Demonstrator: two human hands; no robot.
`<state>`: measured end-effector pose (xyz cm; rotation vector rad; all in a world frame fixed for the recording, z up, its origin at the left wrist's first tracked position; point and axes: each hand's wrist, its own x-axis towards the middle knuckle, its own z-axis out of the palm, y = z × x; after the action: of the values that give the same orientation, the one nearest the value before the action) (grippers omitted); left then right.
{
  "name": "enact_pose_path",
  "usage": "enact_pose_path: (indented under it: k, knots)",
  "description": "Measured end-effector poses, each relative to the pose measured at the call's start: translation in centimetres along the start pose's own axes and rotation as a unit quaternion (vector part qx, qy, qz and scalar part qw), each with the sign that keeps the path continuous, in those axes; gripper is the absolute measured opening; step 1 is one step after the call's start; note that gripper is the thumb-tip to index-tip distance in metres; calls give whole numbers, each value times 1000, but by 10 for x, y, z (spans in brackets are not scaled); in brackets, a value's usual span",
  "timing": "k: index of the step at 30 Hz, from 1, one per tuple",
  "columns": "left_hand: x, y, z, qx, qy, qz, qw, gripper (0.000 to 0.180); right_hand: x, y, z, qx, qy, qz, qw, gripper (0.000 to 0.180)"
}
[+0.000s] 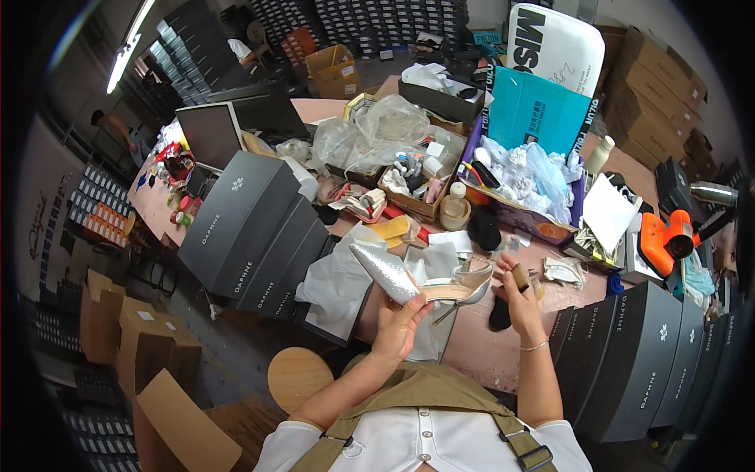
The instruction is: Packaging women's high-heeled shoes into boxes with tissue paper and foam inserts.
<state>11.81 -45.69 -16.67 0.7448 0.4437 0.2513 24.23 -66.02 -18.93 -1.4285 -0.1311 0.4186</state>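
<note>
My left hand grips a silver glitter high-heeled shoe by its side. The pointed toe aims up and to the left, and the thin heel hangs below. Just right of the shoe's heel strap, my right hand is raised with a small brown block pinched in its fingers; its exact kind is unclear. White tissue paper spills over an open dark shoebox to the left of the shoe. Beyond the shoe lie yellow cloth pieces and a small jar.
Dark shoeboxes are stacked at left and right. Behind the work spot stand a carton of small bottles and a purple box full of crumpled plastic. An orange tool sits at right. A round wooden stool stands below left.
</note>
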Motion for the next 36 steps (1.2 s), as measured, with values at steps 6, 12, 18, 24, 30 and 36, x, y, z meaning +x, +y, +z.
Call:
enact_pose_path:
  k: [6,12,18,24,30,36]
  knots:
    - [-6,-1,-3,-14,28,6,999,56,-11,18,37,164,-39,65,984,53]
    - [-2,0,-21,55,-55,-49,996,61,-6,27,33,156,21,4,988,54]
    - [-9,-35,-71,188,-129,-191,955,55,-19,22,-33,237,229,-45,943,27]
    - [-11,-75,-83,297,-164,-221,914,41,-55,36,-95,164,428,-154,875,41]
    - [-5,-76,-67,367,-188,-170,895,40,-66,38,-113,93,422,-184,883,44]
    - [27,-68,-58,323,-201,-21,924,64,-50,31,-90,116,292,-144,938,36]
